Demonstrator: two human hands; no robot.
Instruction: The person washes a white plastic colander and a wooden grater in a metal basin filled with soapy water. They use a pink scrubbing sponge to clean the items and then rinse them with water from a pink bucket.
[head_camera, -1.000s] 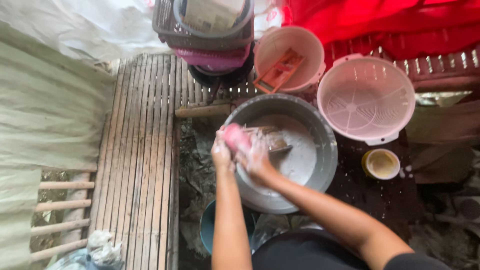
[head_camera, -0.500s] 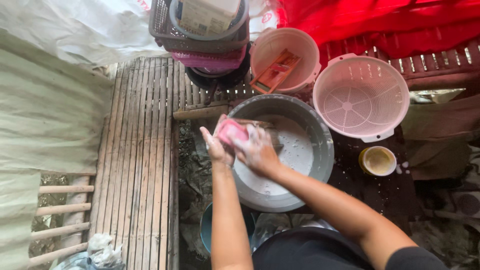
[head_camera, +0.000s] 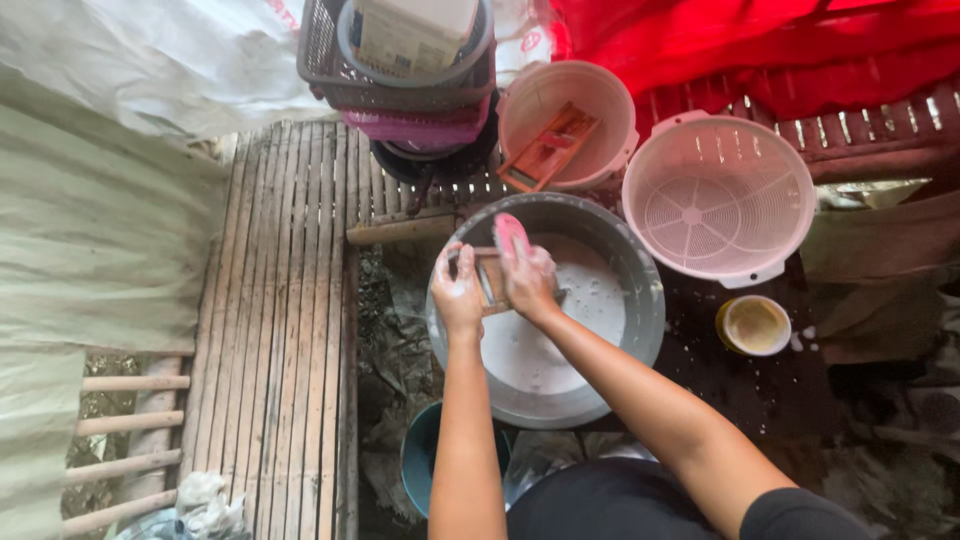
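Pink sponge (head_camera: 509, 232) pinched in right hand (head_camera: 527, 282) fingers.

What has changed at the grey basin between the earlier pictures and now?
Both hands moved slightly toward the far rim of the grey basin. The right hand keeps the pink sponge, which now stands up above the fingers. The left hand still holds the small wooden piece. The white strainer basket, yellow cup and stacked baskets stayed in place.

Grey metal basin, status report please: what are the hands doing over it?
Left hand grips a wooden-looking item. Right hand presses a pink sponge on it. Both over the grey metal basin of soapy water. Nothing in the way.
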